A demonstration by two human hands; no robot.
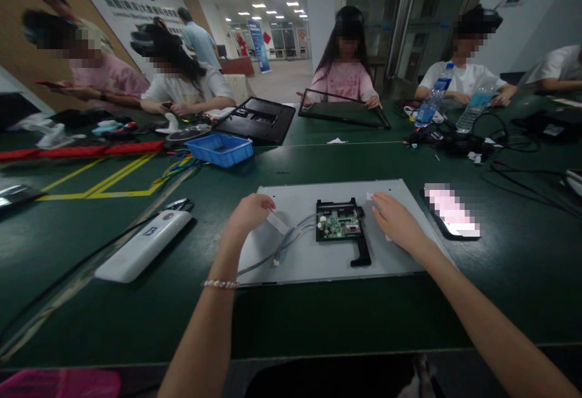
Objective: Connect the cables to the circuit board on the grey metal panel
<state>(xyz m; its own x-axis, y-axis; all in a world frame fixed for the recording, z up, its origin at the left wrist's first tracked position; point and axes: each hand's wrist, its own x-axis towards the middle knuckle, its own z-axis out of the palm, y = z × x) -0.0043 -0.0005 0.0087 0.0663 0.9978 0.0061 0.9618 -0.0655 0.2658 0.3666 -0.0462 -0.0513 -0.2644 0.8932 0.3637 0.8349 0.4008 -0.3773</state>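
A flat light-grey panel (291, 267) lies on the green table in front of me. On it sits a black plastic bracket (362, 252) around a green circuit board (339, 225). Grey cables (297, 231) run from the board towards the left, with a small loose connector among them. My left hand (249, 213), with a beaded bracelet at the wrist, pinches the end of a white strip (277, 223) over the panel's left part. My right hand (394, 221) rests with fingers stretched out over the panel's right part, touching another white strip (370, 196) that it mostly covers.
A white power bank (145, 246) with a cable lies at left, a phone (452, 211) at right. Beyond stand a blue tray (220, 150), a black casing (257, 120) and water bottles (434, 94). A co-worker across the table holds a black frame (343, 120); other people sit nearby.
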